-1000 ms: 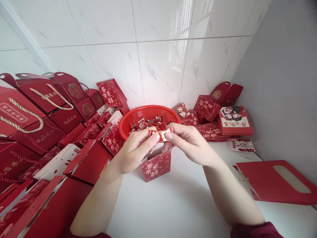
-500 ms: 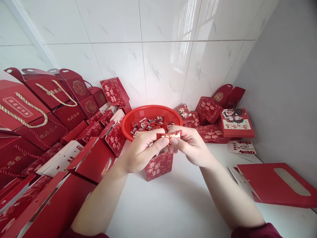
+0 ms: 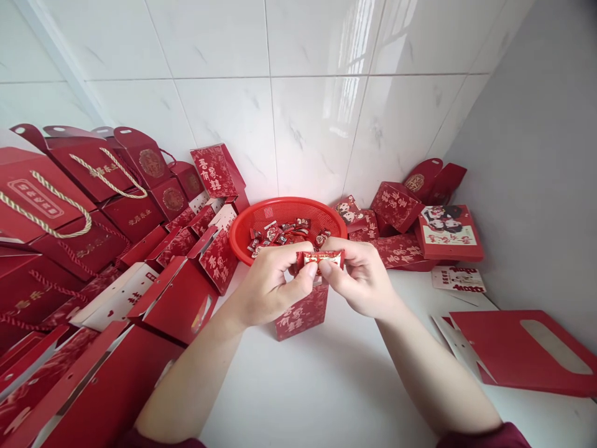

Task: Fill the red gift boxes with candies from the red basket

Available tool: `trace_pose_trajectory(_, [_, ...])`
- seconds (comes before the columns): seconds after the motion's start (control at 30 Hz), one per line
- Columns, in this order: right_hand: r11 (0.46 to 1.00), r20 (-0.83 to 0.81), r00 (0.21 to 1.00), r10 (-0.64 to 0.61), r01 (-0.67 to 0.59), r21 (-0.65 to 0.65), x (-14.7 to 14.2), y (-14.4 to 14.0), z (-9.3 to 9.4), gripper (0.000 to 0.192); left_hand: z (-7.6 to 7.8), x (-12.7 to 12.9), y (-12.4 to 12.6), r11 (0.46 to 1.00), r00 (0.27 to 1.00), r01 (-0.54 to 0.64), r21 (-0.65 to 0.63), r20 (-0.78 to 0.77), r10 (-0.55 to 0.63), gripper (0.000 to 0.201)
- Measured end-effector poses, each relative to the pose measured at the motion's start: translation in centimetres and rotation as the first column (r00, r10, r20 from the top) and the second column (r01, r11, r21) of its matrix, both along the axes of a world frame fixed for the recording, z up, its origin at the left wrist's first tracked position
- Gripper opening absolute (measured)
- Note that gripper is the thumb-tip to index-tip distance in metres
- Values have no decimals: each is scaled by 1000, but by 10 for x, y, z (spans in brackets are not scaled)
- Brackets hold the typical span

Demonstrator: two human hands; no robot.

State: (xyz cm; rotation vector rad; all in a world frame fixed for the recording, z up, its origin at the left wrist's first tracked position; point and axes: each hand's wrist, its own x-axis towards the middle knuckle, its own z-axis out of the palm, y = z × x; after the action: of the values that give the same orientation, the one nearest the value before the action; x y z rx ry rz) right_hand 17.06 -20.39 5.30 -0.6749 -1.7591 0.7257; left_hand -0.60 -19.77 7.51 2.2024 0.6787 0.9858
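Both hands pinch one small red and gold wrapped candy between them. My left hand grips its left end and my right hand grips its right end. The candy hangs just above a small open red gift box that stands on the white counter. Right behind the hands sits a round red plastic basket holding several more wrapped candies.
Many red gift bags with rope handles and folded red boxes crowd the left side. More small red boxes and a printed box lie at the back right. A flat red bag lies at the right edge. Tiled walls close the corner.
Both hands have drifted slightly right and down with the candy, closer over the small box. The fingers have closed tighter on the wrapper ends.
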Motion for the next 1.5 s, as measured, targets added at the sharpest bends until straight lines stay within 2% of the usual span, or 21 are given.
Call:
trace_pose_trajectory(0.3, [993, 76, 994, -73, 65, 99, 1, -2, 1, 24, 1, -1, 0, 996, 999, -40, 78, -14, 42, 31])
trace_pose_trajectory(0.5, [992, 51, 995, -86, 81, 92, -1, -1, -1, 23, 2, -1, -2, 989, 992, -117, 94, -42, 121, 33])
trace_pose_trajectory(0.6, [1000, -15, 999, 28, -29, -2, -1, 1, -3, 26, 1, -2, -3, 996, 996, -86, 15, 9, 86, 35])
trace_pose_trajectory(0.7, [977, -112, 979, 170, -182, -107, -1, 2, -3, 29, -1, -3, -1, 990, 996, -5, -138, 85, 17, 38])
trace_pose_trajectory(0.83, [946, -186, 949, 256, -286, -156, 0, 3, -2, 31, -4, -3, 2, 939, 982, 111, -326, 182, -53, 36])
trace_pose_trajectory(0.93, [925, -200, 934, 296, -332, -183, 0, 5, -3, 32, -6, -2, 3, 913, 961, 180, -366, 263, -84, 32])
trace_pose_trajectory(1.1, [908, -206, 921, 330, -370, -199, 0, 6, -3, 32, -9, -1, 4, 911, 938, 211, -354, 334, -87, 30])
trace_pose_trajectory(1.27, [924, -184, 933, 309, -340, -174, 0, 4, -2, 30, -8, -5, 6, 933, 973, 133, -334, 222, -59, 36])
trace_pose_trajectory(1.37, [939, -161, 945, 286, -310, -150, 1, 3, -2, 29, -3, -7, 4, 973, 990, 76, -218, 136, -47, 38])
trace_pose_trajectory(1.5, [908, -168, 917, 362, -388, -160, 3, 1, -1, 25, 2, -8, -1, 991, 989, 117, -60, 103, -111, 37])
